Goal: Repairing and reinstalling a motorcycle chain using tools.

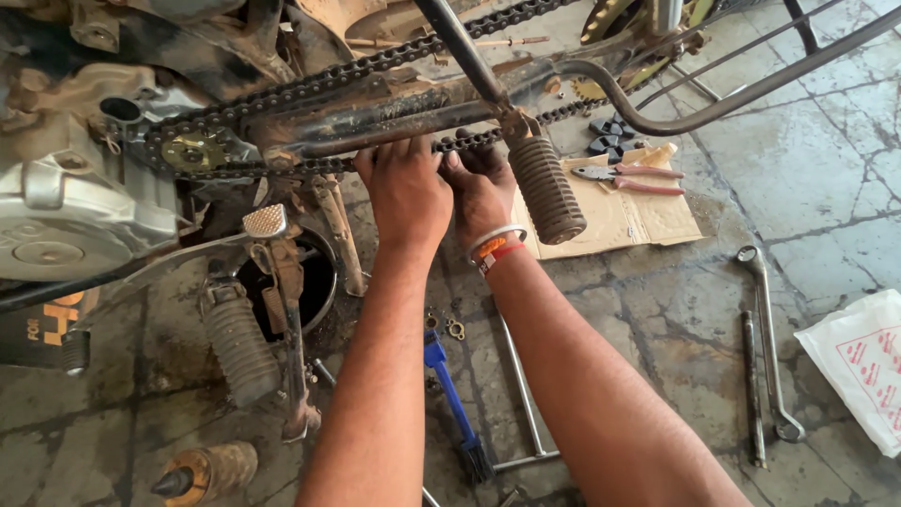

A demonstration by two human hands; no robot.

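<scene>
Both hands up at lower run of drive chain [328, 165], under swingarm. Left hand [405, 192] fingers curled onto chain, pinching it; right hand [481, 188] just beside, fingertips on same run, partly hidden behind left, so can't tell if clenched. Ribbed footpeg [546, 191] hangs immed. right of grip, crowding right wrist. Front sprocket [192, 150] well left of grip. Judgement: keep both ends of run pulled taut and level, fingers off sprocket teeth, support links from below. Pliers [627, 178] lie on cardboard [610, 221] beyond the footpeg, reachable w/ right hand. Spanner [770, 347] well off to right, on floor.
</scene>
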